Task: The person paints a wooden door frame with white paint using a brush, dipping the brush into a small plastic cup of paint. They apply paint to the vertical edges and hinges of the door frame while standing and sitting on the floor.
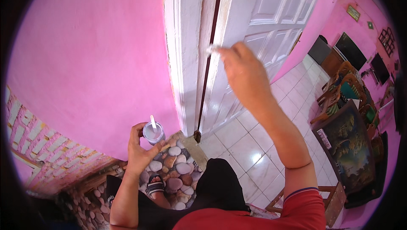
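Note:
My left hand (139,151) grips a small clear jar (149,134) of pale grey-white stuff with a light wooden stick (153,123) standing in it; a short tan piece shows by its thumb. My right hand (240,73) is raised at the edge of the white panelled door (277,1), its fingertips closed on a small pale, blurred object (210,48) that I cannot make out, beside the dark gap at the white door frame (186,60). Whether that object touches the wood I cannot tell.
A pink wall (89,48) with a brick-patterned lower band (25,120) is at left. Below are a pebble-patterned floor (183,168), my sandalled foot (156,186) and white tiles (237,141). At right stand wooden chairs (347,90), a leaning framed picture (343,149), and screens (350,51).

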Available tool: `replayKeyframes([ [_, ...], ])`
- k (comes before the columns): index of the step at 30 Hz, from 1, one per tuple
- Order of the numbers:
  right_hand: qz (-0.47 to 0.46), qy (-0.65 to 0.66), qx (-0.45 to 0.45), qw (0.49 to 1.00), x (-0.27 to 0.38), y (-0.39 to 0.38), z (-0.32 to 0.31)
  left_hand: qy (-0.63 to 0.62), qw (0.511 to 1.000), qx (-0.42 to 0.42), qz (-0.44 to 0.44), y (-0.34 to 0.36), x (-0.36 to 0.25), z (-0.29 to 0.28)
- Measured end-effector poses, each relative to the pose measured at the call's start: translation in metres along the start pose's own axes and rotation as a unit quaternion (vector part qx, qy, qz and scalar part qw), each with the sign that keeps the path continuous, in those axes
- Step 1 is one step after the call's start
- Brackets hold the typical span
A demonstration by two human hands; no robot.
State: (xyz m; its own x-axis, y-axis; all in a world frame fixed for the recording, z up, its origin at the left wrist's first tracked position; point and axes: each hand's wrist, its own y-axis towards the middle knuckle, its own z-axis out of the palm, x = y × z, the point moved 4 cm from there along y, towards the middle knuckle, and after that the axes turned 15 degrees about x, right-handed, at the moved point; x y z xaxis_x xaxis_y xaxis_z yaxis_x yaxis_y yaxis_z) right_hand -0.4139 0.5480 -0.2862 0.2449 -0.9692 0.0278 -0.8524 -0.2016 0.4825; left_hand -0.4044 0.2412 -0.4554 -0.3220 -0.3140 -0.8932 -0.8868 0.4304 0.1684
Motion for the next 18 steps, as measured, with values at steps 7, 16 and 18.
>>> replayKeyframes([
  [7,-0.005,0.090,-0.021,0.996,0.008,-0.010,-0.035,0.018,0.999,-0.013,0.023,-0.002,0.004,0.002],
  [16,-0.020,0.127,-0.029,0.991,-0.009,0.026,-0.037,0.017,1.000,0.001,0.018,-0.006,-0.001,0.002],
  [18,-0.026,0.123,-0.051,0.991,-0.011,0.046,-0.067,0.019,1.000,0.000,0.015,-0.007,0.002,0.002],
])
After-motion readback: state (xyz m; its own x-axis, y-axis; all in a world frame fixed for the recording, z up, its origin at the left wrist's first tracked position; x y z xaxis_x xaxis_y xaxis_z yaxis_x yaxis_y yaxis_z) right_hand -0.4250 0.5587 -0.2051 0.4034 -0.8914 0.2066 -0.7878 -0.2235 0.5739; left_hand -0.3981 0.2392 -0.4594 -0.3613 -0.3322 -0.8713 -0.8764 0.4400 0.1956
